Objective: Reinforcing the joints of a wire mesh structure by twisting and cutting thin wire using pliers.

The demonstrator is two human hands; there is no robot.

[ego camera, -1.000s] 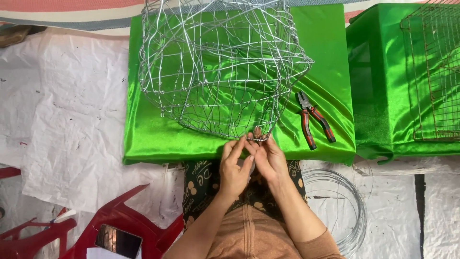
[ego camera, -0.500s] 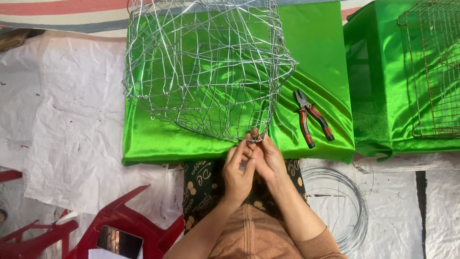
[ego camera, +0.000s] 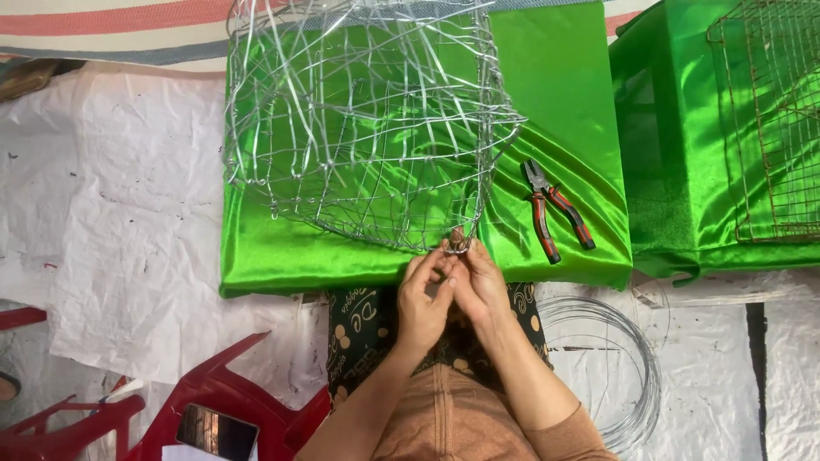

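Note:
A silver wire-mesh basket (ego camera: 367, 128) lies tilted on a table draped in shiny green cloth (ego camera: 564, 68). Both my hands meet at its near lower rim. My left hand (ego camera: 424, 294) and my right hand (ego camera: 478, 277) pinch the rim wire together, fingers closed around one small spot of the mesh. Red-handled pliers (ego camera: 555, 209) lie on the green cloth just right of the basket, apart from both hands.
A coil of thin wire (ego camera: 611, 367) lies on white sheeting at my right. A rusty wire grid (ego camera: 773, 119) rests on a second green-covered table. Red plastic chairs (ego camera: 213, 401) sit at lower left with a phone (ego camera: 216, 431) on one.
The basket has shifted slightly left and rotated a little in my hands. Both hands stay at the same spot on the near rim, fingers working the wire.

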